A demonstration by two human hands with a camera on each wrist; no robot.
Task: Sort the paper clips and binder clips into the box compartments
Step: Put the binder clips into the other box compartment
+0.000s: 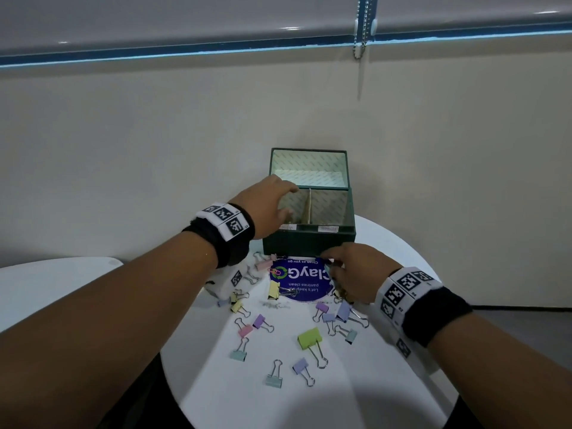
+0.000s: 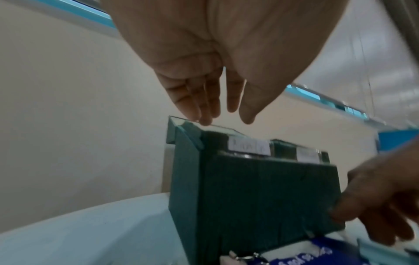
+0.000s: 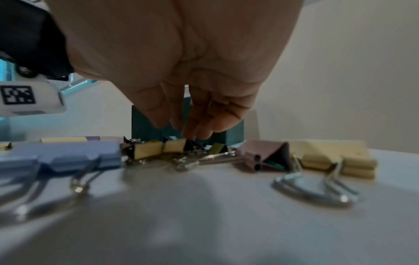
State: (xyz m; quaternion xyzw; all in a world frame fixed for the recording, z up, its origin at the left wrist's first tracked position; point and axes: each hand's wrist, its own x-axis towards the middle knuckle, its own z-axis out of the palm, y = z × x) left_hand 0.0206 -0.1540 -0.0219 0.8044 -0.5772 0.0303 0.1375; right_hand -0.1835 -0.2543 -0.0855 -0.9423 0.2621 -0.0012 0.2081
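Hovering my left hand (image 1: 268,203), fingers loose, over the box's (image 1: 309,239) left compartment, my right hand (image 1: 356,274) reaches clips (image 1: 339,311) on the counter (image 1: 356,397); grip unclear. I'd pinch one clip.

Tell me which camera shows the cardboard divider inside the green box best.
The head view: it looks down into the open green box and shows the divider splitting it in two. The left wrist view shows only the box's outside and labels; the right wrist view glimpses its wall behind the fingers.

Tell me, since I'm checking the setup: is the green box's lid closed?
No: in the head view the box stands open, its lid tipped up behind it, with the divider and both compartments showing.
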